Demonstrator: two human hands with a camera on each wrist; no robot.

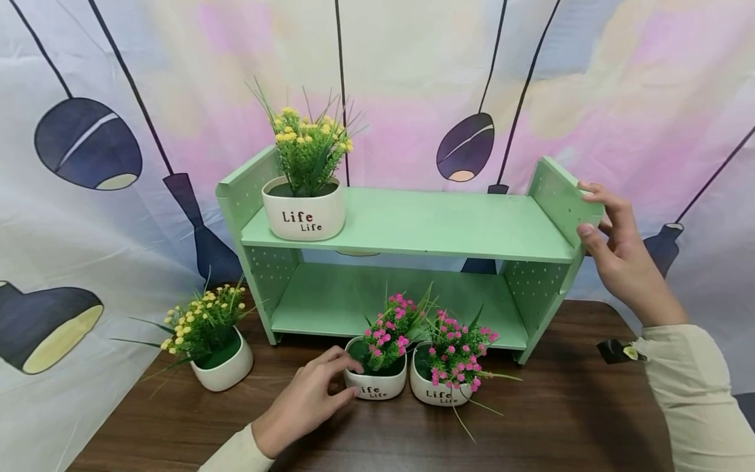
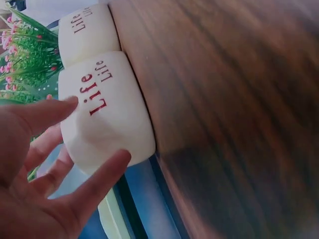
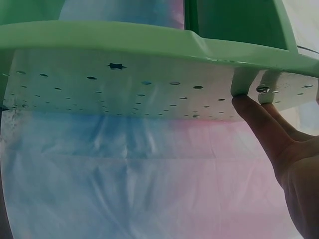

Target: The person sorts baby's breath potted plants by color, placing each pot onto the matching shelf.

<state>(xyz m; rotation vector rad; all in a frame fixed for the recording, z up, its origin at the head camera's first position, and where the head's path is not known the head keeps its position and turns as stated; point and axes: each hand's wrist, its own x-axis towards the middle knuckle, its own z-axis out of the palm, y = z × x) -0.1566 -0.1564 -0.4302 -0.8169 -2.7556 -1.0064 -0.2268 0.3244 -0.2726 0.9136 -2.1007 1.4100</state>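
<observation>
Two white pots of pink flowers stand side by side on the table: the left pot (image 1: 377,387) and the right pot (image 1: 442,393), each lettered "Life". My left hand (image 1: 315,396) is at the left pot, fingers spread and loosely bent around its left end; firm contact cannot be told. Behind the pots stands a light green two-tier shelf (image 1: 448,223) with perforated sides. At its right side panel (image 3: 149,89), my right hand (image 1: 625,255) holds on near the upper front corner, two fingers (image 3: 259,122) pressing the outer face.
One pot of yellow flowers (image 1: 303,213) sits on the upper tier at the left. Another yellow-flowered pot (image 1: 224,364) stands tilted in view on the table, left of the shelf. A patterned cloth (image 1: 401,92) hangs behind. The brown table (image 1: 519,419) lies beneath.
</observation>
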